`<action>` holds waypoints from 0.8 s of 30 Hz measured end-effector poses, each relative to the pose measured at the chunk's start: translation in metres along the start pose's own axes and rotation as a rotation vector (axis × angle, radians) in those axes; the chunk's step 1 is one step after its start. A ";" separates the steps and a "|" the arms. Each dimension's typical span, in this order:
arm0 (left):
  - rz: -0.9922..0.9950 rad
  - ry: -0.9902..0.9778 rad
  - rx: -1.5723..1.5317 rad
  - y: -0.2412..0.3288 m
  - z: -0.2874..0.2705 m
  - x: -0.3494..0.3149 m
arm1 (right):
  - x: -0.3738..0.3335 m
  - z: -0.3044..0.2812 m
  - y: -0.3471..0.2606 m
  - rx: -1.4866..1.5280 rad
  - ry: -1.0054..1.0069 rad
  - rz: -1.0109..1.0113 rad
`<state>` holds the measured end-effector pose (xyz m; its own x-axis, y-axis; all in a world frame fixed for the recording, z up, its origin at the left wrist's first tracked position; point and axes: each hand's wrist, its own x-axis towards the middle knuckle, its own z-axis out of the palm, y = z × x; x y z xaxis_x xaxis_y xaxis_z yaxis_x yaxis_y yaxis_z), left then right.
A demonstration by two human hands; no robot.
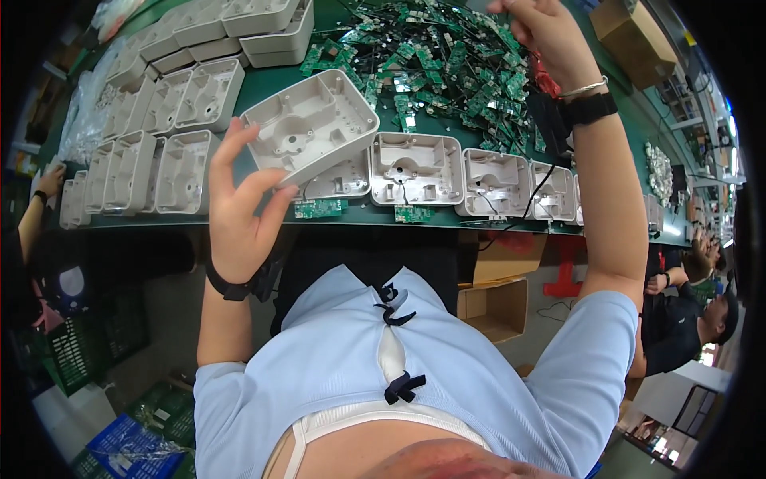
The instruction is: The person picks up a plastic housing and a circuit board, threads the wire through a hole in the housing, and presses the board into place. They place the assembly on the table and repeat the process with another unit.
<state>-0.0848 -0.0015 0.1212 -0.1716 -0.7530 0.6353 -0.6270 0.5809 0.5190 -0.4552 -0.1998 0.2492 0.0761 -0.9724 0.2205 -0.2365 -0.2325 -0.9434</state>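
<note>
My left hand (246, 191) grips a light-grey plastic housing (327, 128) by its edge, thumb on the near side and fingers on the left. The housing is tilted above the table, its open inside with posts and a round hole showing. Far right, my right hand (550, 36) is raised over the edge of a heap of green circuit boards (447, 64) with black wires. Its fingers are curled and partly cut off at the top of the view, so what they hold is hidden. A row of housings, including one with a black wire (416, 169), lies along the near edge.
Stacked housings (203, 92) fill the table's left side. Small green boards (321, 209) lie at the near edge of the green table. A cardboard box (634, 44) stands far right. Other people work at both sides; a person's hand (52, 180) shows at left.
</note>
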 end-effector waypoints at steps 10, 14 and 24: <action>0.056 0.018 0.006 0.013 -0.005 -0.003 | -0.077 0.050 0.032 0.800 -0.099 0.332; 0.114 -0.008 -0.029 0.027 -0.005 -0.006 | -0.131 0.102 0.027 0.867 0.007 0.275; 0.178 -0.117 -0.182 0.041 0.006 -0.007 | -0.189 0.140 0.041 1.009 0.185 0.048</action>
<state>-0.1139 0.0263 0.1347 -0.3600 -0.6583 0.6611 -0.4338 0.7454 0.5061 -0.3434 -0.0223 0.1340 -0.0828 -0.9878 0.1316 0.6960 -0.1519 -0.7018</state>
